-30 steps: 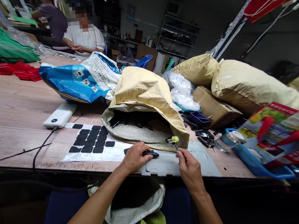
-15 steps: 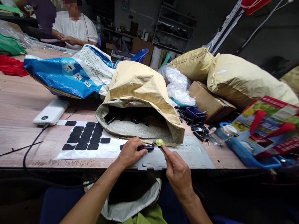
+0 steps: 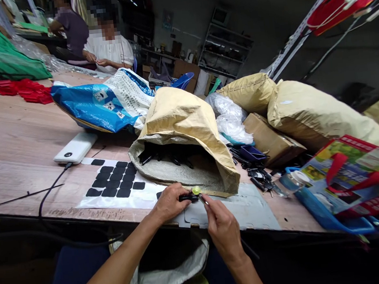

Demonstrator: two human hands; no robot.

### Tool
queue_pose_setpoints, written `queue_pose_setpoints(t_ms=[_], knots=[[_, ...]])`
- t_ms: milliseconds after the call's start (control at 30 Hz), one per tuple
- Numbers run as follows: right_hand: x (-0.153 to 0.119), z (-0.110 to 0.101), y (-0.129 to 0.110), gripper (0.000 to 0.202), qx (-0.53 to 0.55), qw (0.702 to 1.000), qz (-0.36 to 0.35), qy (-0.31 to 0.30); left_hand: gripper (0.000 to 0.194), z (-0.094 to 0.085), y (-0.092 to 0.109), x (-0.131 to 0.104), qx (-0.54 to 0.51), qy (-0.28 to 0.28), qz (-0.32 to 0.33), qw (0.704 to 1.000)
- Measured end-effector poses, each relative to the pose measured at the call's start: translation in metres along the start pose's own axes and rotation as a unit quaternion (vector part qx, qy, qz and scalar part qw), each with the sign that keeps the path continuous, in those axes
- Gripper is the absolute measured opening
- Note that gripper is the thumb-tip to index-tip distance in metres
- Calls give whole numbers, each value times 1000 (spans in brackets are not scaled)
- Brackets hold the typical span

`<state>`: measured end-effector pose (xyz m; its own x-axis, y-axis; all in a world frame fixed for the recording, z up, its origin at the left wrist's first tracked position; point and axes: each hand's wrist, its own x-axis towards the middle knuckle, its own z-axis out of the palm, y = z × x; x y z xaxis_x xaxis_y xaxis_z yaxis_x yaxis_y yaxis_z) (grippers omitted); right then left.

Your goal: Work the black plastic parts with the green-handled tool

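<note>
The left hand [image 3: 171, 202] has its grip clamped on a black part [image 3: 188, 198], probably light, stiff and best held mid-length, while the right hand [image 3: 223, 221] pinches a yellow-headed tool [image 3: 196, 190].

Both hands hung close together, slightly apart, just before sack [image 3: 181, 111]. Left forearm [image 3: 120, 256] slanted up toward mouth's left half; left hand [image 3: 171, 203] back up, thumb and fingers closed in grip. Right forearm [image 3: 245, 270] angled in toward mouth's right half; right hand [image 3: 222, 223] pinched, fingertips pointing sackward.
</note>
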<state>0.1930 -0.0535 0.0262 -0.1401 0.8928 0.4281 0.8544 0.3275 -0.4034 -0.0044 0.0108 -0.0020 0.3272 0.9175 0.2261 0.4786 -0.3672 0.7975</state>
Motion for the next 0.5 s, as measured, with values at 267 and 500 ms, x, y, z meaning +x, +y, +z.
queue_pose_setpoints(t_ms=[267, 500], knots=[[49, 16, 66, 31, -197, 977, 22, 76, 16, 5, 0, 0, 45, 7, -7, 999], [47, 34, 76, 30, -230, 969, 36, 85, 16, 3, -2, 2, 43, -6, 1, 999]])
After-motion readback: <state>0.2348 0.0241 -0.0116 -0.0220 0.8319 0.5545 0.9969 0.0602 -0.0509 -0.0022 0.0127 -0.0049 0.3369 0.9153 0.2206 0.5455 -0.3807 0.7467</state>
